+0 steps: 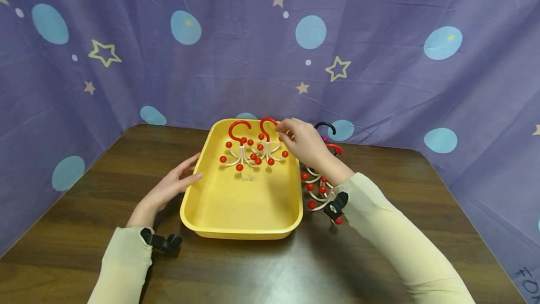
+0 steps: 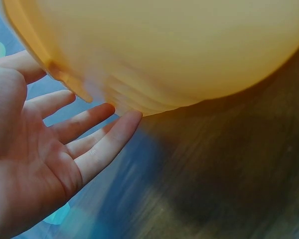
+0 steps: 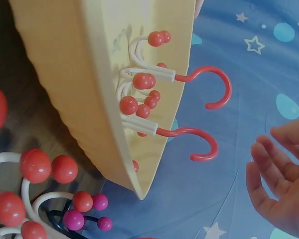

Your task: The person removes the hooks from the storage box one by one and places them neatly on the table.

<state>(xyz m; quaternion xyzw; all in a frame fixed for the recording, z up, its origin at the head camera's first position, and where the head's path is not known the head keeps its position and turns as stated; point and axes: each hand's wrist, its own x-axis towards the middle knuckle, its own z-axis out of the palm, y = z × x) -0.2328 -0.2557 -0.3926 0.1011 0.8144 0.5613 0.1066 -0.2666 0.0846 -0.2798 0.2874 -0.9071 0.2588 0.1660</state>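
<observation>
In the yellow tray (image 1: pixel 242 205) stand two hook hangers with white curved arms tipped by red balls; the left hanger (image 1: pixel 242 152) and the right hanger (image 1: pixel 267 150) are side by side near the far end, red hooks up. My right hand (image 1: pixel 305 142) hovers just beside the right hanger's hook, its fingers loosely bent; the right wrist view shows a gap between fingertips and hook (image 3: pixel 209 144). At the tray's left side is my left hand (image 1: pixel 168 189), thumb over the rim. In the left wrist view its fingers (image 2: pixel 107 144) lie extended against the tray's outer wall.
Right of the tray, partly behind my right forearm, lie more hangers with red balls (image 1: pixel 322 189). One with a black hook (image 1: pixel 326 125) and magenta balls (image 3: pixel 74 219) is among them. A patterned purple curtain (image 1: pixel 253 74) hangs behind the brown wooden table (image 1: pixel 392 191).
</observation>
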